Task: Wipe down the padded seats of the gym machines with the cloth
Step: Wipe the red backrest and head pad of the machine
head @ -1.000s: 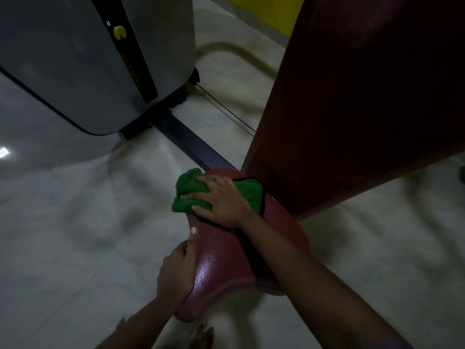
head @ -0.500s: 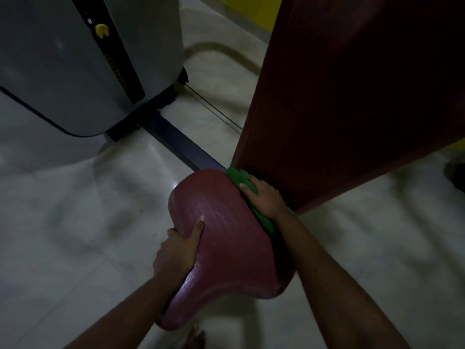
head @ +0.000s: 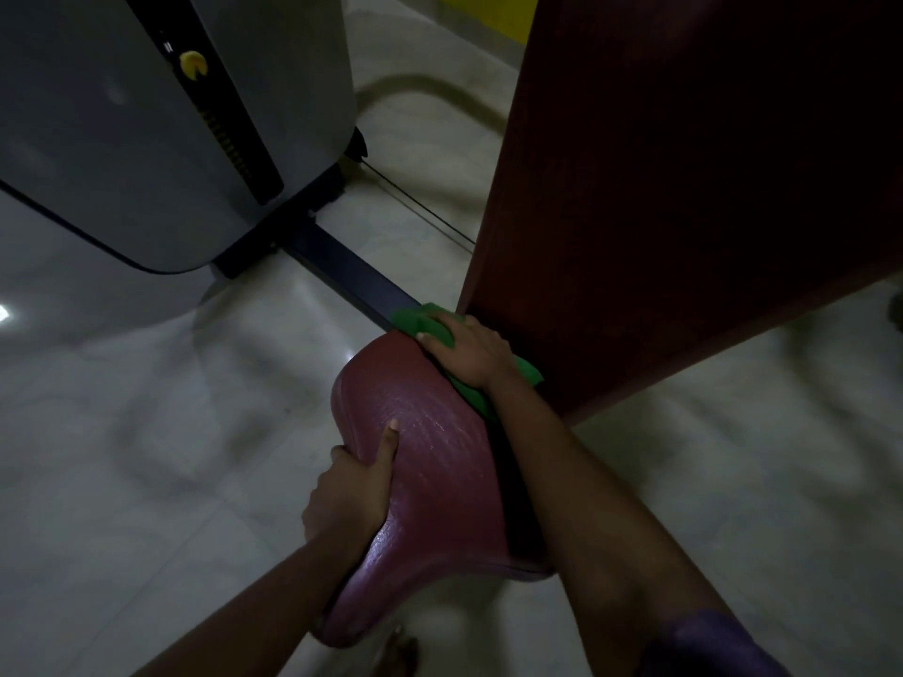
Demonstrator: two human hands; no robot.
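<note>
- Cloth [head: 430,324], green and bunched, lies at the far right edge of the maroon padded seat [head: 440,461], in the gap where the seat meets the tall dark red backrest [head: 684,188]; part of it trails along that edge beneath the wrist.
- Head view: the right hand [head: 469,351] lies palm-down on the cloth, fingers spread flat and pressing it to the seat rather than closed around it.
- Head view: the left hand [head: 349,495] grips the seat's left rim, thumb lying on the padded top and fingers wrapped under the edge, out of sight.
- Head view: beyond the seat, a dark blue frame bar [head: 352,273] runs across the pale tiled floor [head: 146,432] to a grey weight-stack housing [head: 146,114] with a yellow knob [head: 194,66].
- Head view: the lighting is dim; the seat surface shows a faint sheen.
</note>
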